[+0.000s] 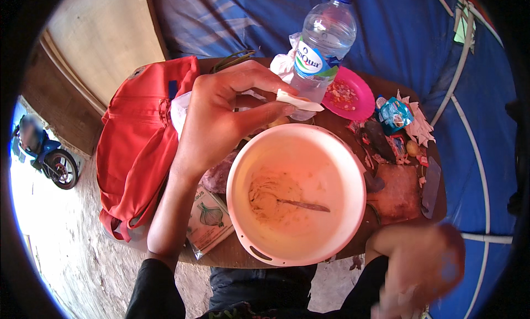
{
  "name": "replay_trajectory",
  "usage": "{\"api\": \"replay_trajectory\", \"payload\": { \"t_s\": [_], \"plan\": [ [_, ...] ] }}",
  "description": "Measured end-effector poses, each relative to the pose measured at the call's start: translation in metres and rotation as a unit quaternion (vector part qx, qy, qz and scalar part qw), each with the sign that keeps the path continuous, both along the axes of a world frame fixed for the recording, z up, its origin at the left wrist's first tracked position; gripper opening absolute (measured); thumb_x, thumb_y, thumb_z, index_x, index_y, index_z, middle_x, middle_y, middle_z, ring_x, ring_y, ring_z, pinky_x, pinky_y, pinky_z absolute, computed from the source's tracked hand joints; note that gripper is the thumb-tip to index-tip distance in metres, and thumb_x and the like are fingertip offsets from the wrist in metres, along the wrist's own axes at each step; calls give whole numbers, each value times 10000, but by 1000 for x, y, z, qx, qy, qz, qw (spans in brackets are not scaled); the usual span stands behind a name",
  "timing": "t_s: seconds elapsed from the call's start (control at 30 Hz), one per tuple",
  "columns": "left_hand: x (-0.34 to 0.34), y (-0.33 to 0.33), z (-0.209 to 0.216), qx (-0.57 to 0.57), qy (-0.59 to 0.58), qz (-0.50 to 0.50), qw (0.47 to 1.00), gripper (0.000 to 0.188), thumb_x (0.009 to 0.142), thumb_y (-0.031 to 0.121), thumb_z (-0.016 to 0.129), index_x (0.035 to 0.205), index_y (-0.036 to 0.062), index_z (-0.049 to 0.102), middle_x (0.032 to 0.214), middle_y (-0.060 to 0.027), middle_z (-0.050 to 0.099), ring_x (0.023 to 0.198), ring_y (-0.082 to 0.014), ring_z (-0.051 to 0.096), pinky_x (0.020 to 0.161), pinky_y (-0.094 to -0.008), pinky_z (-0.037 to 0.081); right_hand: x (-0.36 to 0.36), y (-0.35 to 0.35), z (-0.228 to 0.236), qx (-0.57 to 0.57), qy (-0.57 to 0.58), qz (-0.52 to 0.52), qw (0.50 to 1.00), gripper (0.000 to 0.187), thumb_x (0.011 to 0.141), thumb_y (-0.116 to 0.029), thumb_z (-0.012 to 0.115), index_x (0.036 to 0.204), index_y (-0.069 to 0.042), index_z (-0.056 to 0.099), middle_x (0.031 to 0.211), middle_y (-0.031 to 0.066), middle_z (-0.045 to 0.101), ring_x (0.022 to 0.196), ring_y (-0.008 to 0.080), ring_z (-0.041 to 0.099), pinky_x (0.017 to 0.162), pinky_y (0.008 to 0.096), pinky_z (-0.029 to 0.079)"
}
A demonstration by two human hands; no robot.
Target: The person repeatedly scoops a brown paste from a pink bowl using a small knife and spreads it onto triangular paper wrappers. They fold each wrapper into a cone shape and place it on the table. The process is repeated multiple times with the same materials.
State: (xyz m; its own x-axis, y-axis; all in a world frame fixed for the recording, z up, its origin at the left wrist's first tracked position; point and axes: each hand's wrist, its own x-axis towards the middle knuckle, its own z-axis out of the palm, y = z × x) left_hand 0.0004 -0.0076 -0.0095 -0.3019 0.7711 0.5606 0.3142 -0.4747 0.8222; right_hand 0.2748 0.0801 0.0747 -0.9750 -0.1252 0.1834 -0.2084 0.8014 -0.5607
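Observation:
My left hand is raised above the far left rim of a large white basin. Its thumb and fingers pinch a small white flat piece, perhaps folded paper or a packet. Inside the basin, a pale doughy mixture clings to the left part of the bottom. A spoon lies with one end in that mixture. Smeared by motion, my right hand is low at the right, beyond the table's near edge; its fingers cannot be made out.
Behind the basin stand a large water bottle and a pink plate of chopped bits. A red bag and a flat packet lie left. Rightward are a wooden board, a knife blade and a blue sachet.

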Motion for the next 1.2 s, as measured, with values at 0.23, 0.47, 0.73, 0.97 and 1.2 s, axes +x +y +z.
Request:
{"api": "replay_trajectory", "payload": {
  "t_s": [0.23,0.47,0.73,0.97,1.2],
  "plan": [
    [-2,5,-6,6,-8,5,1000,172,811,-50,710,982,-43,697,953,-53,662,846,-108,676,733,-228,558,-2,-30,-4,74,3,109,991,243,675,-32,810,880,6,686,780,76,640,693,150,608,606,289,472],
    [-3,8,-9,19,0,11,1000,145,799,-22,733,942,-39,716,884,-63,675,808,-106,676,709,-239,557,-11,-40,-10,101,26,151,983,261,671,-40,817,892,2,687,754,61,627,670,138,592,592,281,462],
    [-5,9,-11,16,10,11,1000,138,813,-11,731,949,-32,719,907,-55,674,789,-91,674,666,-209,535,-7,-40,-13,113,29,148,982,281,666,-48,826,906,-2,688,725,44,612,643,125,574,575,272,451],
    [-5,7,-9,16,10,18,1000,156,823,-2,727,974,-37,717,915,-43,676,748,-65,665,613,-189,503,-2,-46,-10,124,29,125,984,299,662,-56,833,919,-6,689,699,30,599,620,114,558,561,264,441],
    [-7,5,-9,15,-4,23,1000,155,827,2,720,976,-40,717,868,-39,693,724,-51,654,604,-181,491,0,-44,-9,132,25,107,985,317,658,-64,841,931,-9,690,673,15,586,597,103,543,546,256,432]
  ]
}}
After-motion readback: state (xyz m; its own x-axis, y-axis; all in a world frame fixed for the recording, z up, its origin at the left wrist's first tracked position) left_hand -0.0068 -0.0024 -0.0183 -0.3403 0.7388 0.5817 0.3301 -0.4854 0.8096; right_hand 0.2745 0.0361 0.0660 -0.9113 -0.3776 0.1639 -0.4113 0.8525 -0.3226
